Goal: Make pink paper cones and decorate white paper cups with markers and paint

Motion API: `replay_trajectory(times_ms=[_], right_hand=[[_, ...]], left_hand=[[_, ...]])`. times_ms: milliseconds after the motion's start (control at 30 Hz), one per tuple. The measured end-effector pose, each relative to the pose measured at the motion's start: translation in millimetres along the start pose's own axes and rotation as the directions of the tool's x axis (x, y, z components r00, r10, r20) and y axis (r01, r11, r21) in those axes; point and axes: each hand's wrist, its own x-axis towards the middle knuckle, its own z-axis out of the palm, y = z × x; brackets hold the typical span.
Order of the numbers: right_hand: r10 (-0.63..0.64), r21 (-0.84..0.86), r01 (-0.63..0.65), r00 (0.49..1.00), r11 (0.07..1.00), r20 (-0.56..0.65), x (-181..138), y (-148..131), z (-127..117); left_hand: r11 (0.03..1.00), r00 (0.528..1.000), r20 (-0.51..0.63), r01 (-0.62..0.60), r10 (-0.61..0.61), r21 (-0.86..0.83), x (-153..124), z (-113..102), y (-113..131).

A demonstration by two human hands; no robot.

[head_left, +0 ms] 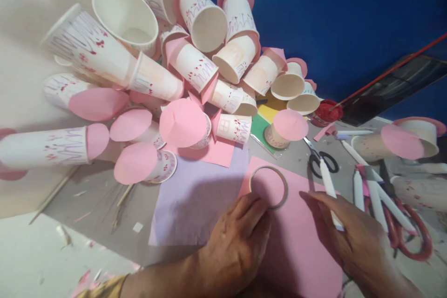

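A thin pale ring [287, 191] lies flat on a pink paper sheet [296, 251]. My left hand [240, 242] is closed, its fingertips pressed together at the ring's lower left edge. Between thumb and fingers of my right hand [356, 237], over the sheet's right side, is a slim white marker [327, 179], tilted with its top end away from me. Beneath the left side lies a lilac sheet [185, 195]. Black-handled scissors [323, 163] rest just beyond the marker.
Many decorated paper cups [193, 63] with pink paper pieces are heaped at the back left. A cup with a pink cone [289, 125] stands beyond the ring. On the right are several white markers [377, 205] and red-handled scissors [419, 247]. Thin sticks [122, 202] lie left.
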Motion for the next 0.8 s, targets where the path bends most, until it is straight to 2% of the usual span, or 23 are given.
replay_trajectory(times_ms=[267, 467, 633, 800], right_hand=[[-0.052, 0.007, 0.052, 0.999, 0.999, -0.004, 6.4, -3.1, -4.9], [-0.036, -0.002, 0.036, 0.999, 0.999, 0.005, 7.7, -4.5, -4.0], [-0.015, 0.011, 0.015, 1.000, 1.000, 0.017, 6.0, -3.7, -4.3], [-0.021, 0.004, 0.021, 0.999, 1.000, 0.030, 3.1, -1.3, -3.8]], left_hand=[[0.999, 0.999, 0.026, 0.035, -0.035, -0.011, -1.7, 2.0, -1.8], [1.000, 0.998, -0.056, -0.019, 0.018, -0.009, 0.8, -1.5, -2.9], [0.999, 0.999, 0.029, -0.036, 0.037, -0.026, 2.6, -4.1, -1.7], [1.000, 0.995, 0.098, -0.007, 0.007, 0.005, 2.2, -2.5, -1.7]])
